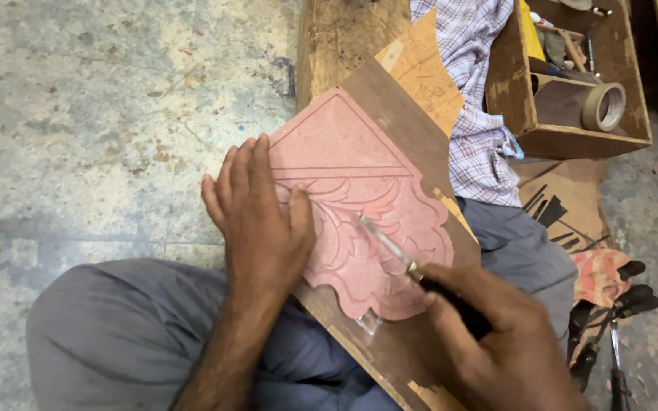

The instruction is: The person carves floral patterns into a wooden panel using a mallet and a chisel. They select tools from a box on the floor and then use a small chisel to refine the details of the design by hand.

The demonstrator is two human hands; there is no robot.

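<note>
The right hand [496,342], at the lower right of the view, has its fingers wrapped tight around the dark handle of a slim carving tool [413,266]. The tool's bright metal shaft runs up toward ten o'clock, and its tip rests on the leaf relief of a pink carved panel [359,198]. The left hand [257,217] lies flat on the panel's left edge, fingers together and pointing to twelve o'clock, thumb spread onto the carving, pressing it down rather than gripping it.

The panel sits in the middle of the view, on a brown wooden board [397,122] that rests across the person's lap, on grey trousers [116,335]. Its upper part is a plain triangle with grooved borders; its lower part is scrolling leaves with a scalloped edge.

Judging by the pose, the step in hand is fine cutting of the leaf detail. The next stroke seems to call for a short, controlled push along a curve while the flat hand keeps the panel from sliding.

At one o'clock lies a checked shirt [474,91]. At two o'clock a wooden box [573,141] holds small tools and a roll of tape [603,106]. At four o'clock more dark-handled tools [611,320] lie beside a striped cloth [595,274]. The floor [100,114] is worn, stained stone, stretching from nine to eleven o'clock.
</note>
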